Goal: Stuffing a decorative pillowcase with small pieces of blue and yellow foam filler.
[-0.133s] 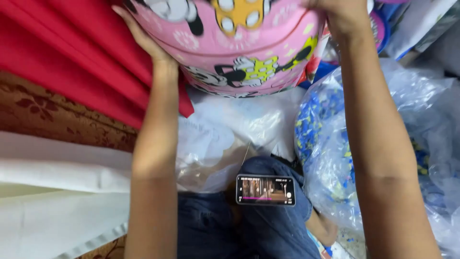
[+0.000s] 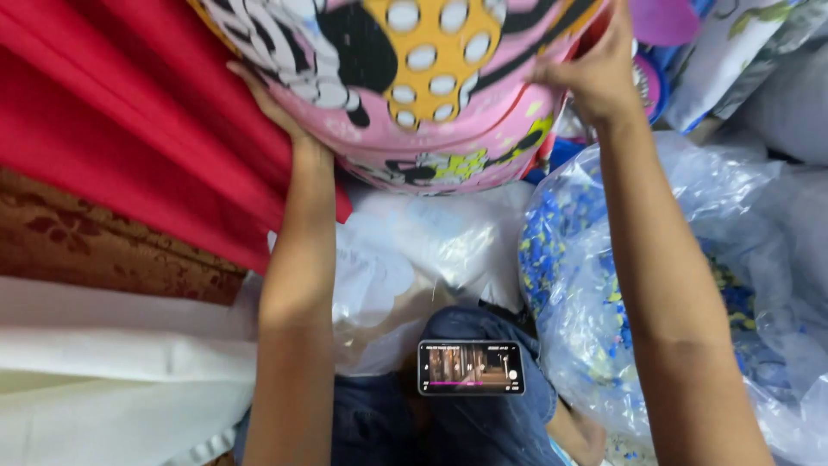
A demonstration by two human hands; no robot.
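A red cloth [image 2: 95, 129] fills the ten o'clock side. Below it lies a brown patterned carpet [image 2: 95, 246], then white fabric [image 2: 103, 380] at eight o'clock. Clear plastic bags [image 2: 759, 285] crowd three o'clock.
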